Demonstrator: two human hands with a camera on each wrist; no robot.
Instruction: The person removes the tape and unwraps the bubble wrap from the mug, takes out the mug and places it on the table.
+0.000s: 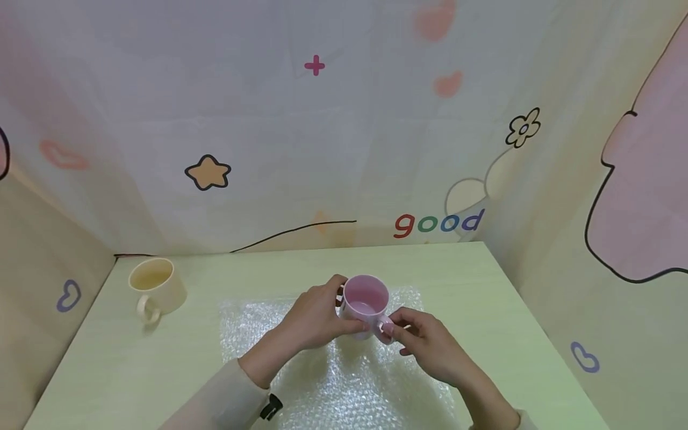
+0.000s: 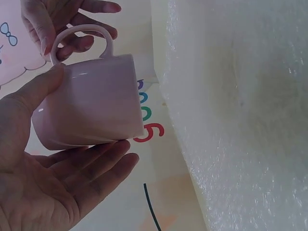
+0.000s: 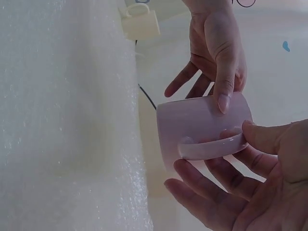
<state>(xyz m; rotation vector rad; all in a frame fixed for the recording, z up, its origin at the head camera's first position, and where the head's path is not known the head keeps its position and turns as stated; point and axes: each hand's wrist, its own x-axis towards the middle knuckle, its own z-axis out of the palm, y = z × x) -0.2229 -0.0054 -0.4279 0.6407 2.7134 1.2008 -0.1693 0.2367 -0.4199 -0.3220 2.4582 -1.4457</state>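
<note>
A pink mug [image 1: 366, 297] is held up over a sheet of bubble wrap [image 1: 344, 394], its mouth toward the head camera. My left hand [image 1: 318, 316] grips the mug's body from the left, thumb on the near side and fingers round the far side. In the left wrist view, the mug's smooth wall [image 2: 91, 103] lies between that thumb and the fingers. From the right, my right hand [image 1: 432, 346] pinches the mug's handle [image 3: 214, 148], thumb on top and fingers beneath. The right wrist view shows the other fingers spread below the handle.
A cream mug [image 1: 168, 291] stands at the table's back left, handle toward the near side. The bubble wrap lies flat across the middle of the pale green table [image 1: 516, 358]. Printed cloth walls [image 1: 344, 143] enclose the back and both sides.
</note>
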